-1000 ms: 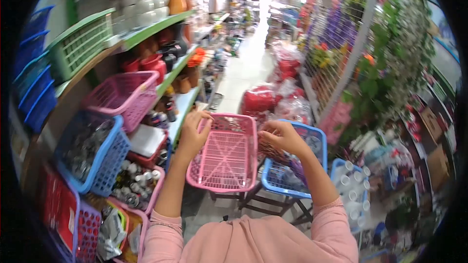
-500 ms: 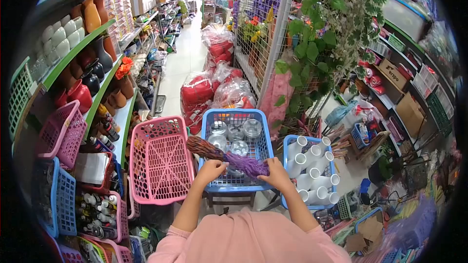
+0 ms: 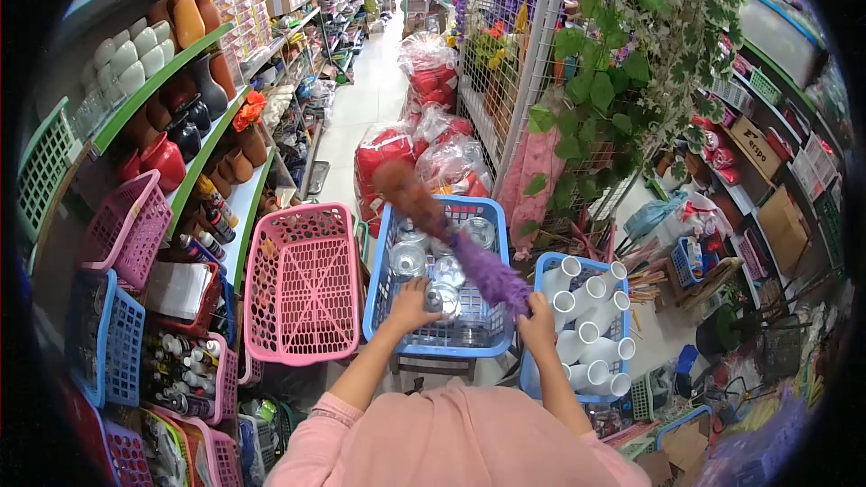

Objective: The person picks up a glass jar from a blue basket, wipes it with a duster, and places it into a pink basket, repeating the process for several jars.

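Note:
My right hand [image 3: 538, 323] is closed on the purple end of a long bundle [image 3: 492, 272], which slants up and left over the blue basket [image 3: 508, 329]. Its brown far end is smeared by motion. Inside that basket are several clear glass jars [image 3: 408, 259]. My left hand [image 3: 412, 307] is over the basket's left front, fingers apart, beside a jar [image 3: 442, 300]; whether it touches the jar I cannot tell.
An empty pink basket [image 3: 354, 343] is at the left. Right of the jars, another blue basket [image 3: 530, 386] holds several white vases [image 3: 588, 333]. Shelves with pots [image 3: 164, 162] line the left; leafy vines [image 3: 600, 90] hang at the right.
My left hand has let go of the bundle and moved towards the jars. My right hand has shifted right with the bundle, whose brown end has swung upward. The view has shifted slightly.

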Demonstrator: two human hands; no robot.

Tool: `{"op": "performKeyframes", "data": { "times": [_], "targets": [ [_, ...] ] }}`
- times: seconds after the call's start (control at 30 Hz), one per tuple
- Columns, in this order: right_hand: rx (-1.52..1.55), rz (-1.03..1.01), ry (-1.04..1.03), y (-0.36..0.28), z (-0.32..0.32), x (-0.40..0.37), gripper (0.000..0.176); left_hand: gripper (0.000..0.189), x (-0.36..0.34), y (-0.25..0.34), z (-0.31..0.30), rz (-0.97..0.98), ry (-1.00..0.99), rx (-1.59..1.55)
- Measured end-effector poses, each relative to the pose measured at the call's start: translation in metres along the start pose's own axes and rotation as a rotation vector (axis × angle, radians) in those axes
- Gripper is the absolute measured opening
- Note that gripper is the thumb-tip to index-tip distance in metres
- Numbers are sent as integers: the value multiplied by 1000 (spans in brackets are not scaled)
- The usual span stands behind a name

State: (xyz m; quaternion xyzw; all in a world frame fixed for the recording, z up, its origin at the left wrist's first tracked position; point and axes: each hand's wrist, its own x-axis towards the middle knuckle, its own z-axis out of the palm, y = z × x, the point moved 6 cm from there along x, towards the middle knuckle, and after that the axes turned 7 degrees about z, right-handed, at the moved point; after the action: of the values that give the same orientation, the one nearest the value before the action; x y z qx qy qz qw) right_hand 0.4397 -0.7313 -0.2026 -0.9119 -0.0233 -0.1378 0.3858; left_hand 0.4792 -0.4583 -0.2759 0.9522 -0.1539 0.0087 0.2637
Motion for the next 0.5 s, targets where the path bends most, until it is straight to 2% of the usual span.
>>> {"op": "performKeyframes", "data": {
  "times": [0.03, 0.07, 0.2, 0.3, 0.37, 0.47, 0.5],
  "targets": [
    [136, 36, 35, 3, -5, 1, 22, 101, 3, 2, 5, 39, 48, 43],
    [270, 74, 72, 7, -11, 1, 20, 101, 3, 0, 13, 42, 42, 40],
    [429, 184, 121, 24, -24, -11, 26, 104, 9, 10, 23, 65, -22, 9],
    [470, 215, 170, 35, -31, -23, 23, 96, 14, -7, 25, 46, 59, -151],
    [480, 281, 171, 61, -28, -35, 22, 96, 12, -19, 17, 37, 60, -177],
    [463, 388, 138, 65, -36, -49, 21, 96, 2, -21, -5, 18, 89, -167],
    [496, 390, 141, 67, -36, -52, 21, 95, -2, -19, -9, -49, -41, -38]
  ]
}}
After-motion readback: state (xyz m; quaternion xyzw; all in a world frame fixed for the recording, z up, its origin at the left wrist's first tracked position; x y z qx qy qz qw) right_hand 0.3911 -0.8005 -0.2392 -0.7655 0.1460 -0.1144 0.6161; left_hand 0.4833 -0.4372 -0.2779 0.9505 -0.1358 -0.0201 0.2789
